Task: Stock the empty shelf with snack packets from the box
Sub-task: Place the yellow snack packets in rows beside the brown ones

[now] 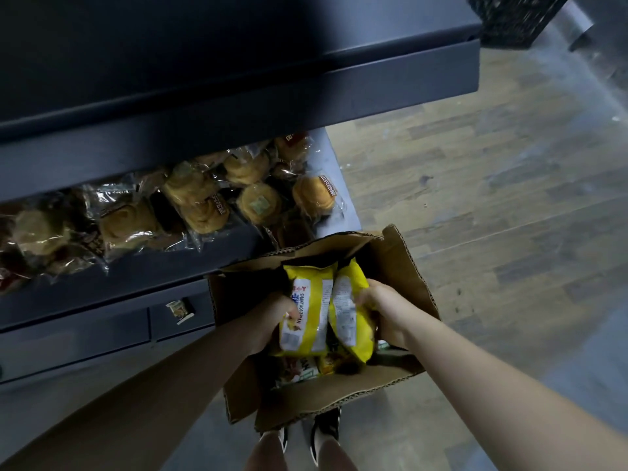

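Gripping two yellow snack packets above the open cardboard box [401, 283] at lower centre of the frame, we are closing our left hand [275, 314] around the left packet [306, 314] and our right hand [384, 311] around the right packet [350, 311]. Both packets are standing on end, their long axes running up the frame, side by side and touching. More packets are lying in the box beneath. The dark shelf [238, 93] we are judging to be the target is spanning the upper left, up and left of both hands, nearer our left. Below it, wrapped buns [200, 198] are filling another shelf.
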